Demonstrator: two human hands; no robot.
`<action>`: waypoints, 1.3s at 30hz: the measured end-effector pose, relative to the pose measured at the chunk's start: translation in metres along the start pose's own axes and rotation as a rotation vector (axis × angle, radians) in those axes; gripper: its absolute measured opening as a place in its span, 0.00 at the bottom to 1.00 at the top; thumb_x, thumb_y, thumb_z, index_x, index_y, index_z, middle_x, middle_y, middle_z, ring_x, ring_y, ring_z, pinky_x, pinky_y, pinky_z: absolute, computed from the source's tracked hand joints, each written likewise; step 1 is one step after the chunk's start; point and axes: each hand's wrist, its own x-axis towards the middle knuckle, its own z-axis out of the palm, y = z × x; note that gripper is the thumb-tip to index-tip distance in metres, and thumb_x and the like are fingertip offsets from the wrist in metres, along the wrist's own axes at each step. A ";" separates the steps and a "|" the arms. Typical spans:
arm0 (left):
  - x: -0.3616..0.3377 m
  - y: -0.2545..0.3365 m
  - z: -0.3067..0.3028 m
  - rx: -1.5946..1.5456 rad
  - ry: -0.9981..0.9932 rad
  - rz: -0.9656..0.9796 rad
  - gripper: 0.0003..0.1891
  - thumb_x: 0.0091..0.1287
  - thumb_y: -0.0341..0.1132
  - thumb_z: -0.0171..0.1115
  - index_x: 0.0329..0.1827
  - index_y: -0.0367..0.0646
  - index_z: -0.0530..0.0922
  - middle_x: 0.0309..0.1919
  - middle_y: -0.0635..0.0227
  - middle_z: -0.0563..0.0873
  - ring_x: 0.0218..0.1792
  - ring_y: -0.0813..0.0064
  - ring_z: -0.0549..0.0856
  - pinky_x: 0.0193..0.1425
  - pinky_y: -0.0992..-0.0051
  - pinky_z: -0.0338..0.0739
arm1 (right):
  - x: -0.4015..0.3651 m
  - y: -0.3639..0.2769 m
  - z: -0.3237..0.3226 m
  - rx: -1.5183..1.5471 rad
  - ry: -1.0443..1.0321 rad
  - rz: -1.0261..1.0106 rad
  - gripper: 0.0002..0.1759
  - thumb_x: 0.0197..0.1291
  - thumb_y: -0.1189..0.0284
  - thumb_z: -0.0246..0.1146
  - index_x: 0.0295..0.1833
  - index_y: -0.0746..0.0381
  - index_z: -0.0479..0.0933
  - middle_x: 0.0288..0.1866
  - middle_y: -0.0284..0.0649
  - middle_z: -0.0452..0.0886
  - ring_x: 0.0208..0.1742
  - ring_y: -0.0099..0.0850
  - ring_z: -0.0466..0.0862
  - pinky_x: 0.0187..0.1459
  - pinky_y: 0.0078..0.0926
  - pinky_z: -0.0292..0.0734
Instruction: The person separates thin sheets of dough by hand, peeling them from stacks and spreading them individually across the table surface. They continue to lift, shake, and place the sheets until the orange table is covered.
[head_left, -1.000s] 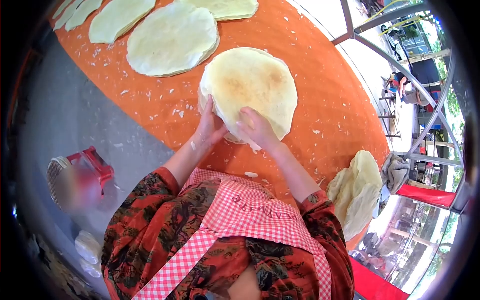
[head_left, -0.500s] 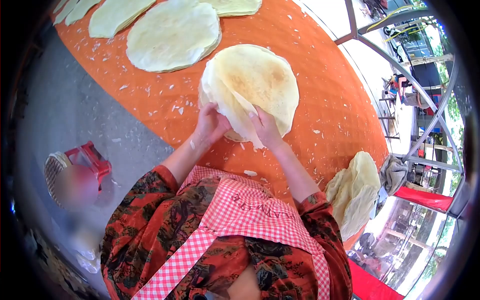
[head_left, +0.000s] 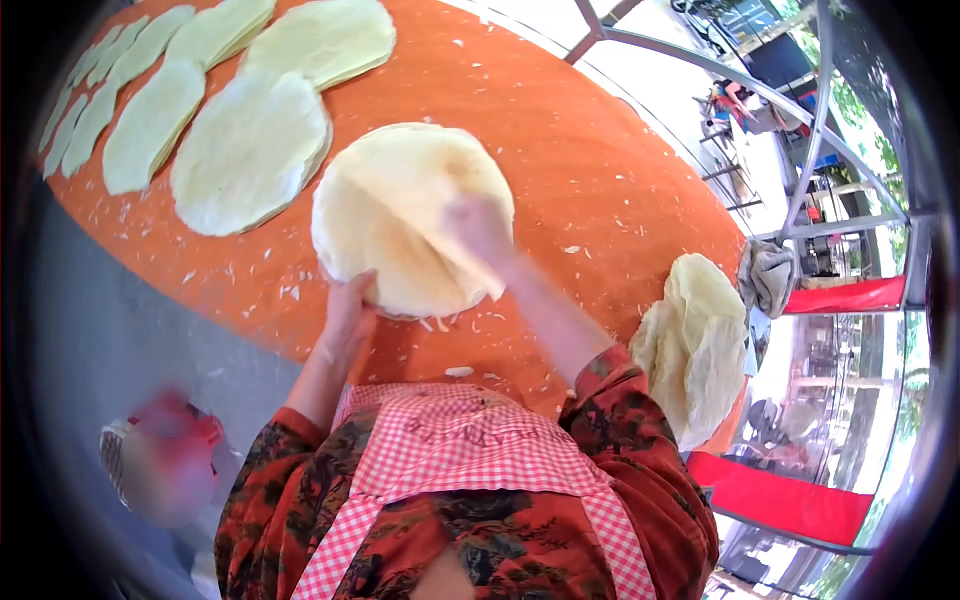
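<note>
A stack of thin round flatbreads [head_left: 410, 190] lies on the orange table cover [head_left: 570, 180]. The top sheet is partly folded over, its straight folded edge running diagonally across the stack. My left hand [head_left: 350, 305] is at the near left rim, its fingers closed on the stack's edge with the thumb on top. Over the right part of the stack, my right hand [head_left: 480, 235] is blurred by motion at the folded sheet; its fingers are smeared, so its grip cannot be made out.
More flatbread stacks [head_left: 250, 150] stand in rows at the upper left. A loose pile of folded sheets [head_left: 695, 350] lies at the right edge, beside a grey cloth [head_left: 768, 278]. White crumbs dot the cover. A blurred red stool [head_left: 185, 435] is on the floor at left.
The view has shifted, showing more stacks at left. My right hand has moved away from my left hand, across the stack. My left hand now grips the stack's rim instead of the lifted sheet.
</note>
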 end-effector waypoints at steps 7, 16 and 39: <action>-0.018 0.026 -0.002 -0.312 -0.088 -0.198 0.23 0.69 0.34 0.52 0.68 0.41 0.66 0.61 0.59 0.77 0.60 0.62 0.78 0.60 0.66 0.78 | 0.005 0.171 -0.245 0.704 0.563 0.239 0.25 0.55 0.69 0.65 0.56 0.71 0.75 0.45 0.43 0.82 0.42 0.33 0.83 0.42 0.31 0.80; -0.010 0.022 0.011 -0.146 -0.104 -0.167 0.27 0.65 0.33 0.53 0.69 0.49 0.63 0.54 0.64 0.78 0.52 0.70 0.80 0.54 0.61 0.80 | -0.052 0.128 -0.103 0.273 0.234 0.247 0.26 0.64 0.68 0.65 0.64 0.68 0.68 0.58 0.42 0.77 0.56 0.31 0.79 0.51 0.28 0.77; 0.001 0.043 0.050 0.084 0.066 -0.211 0.25 0.61 0.28 0.57 0.63 0.43 0.65 0.50 0.63 0.79 0.46 0.66 0.83 0.47 0.58 0.84 | -0.034 -0.023 0.033 0.572 -0.124 0.058 0.18 0.72 0.67 0.52 0.54 0.70 0.77 0.36 0.42 0.84 0.38 0.24 0.80 0.43 0.26 0.75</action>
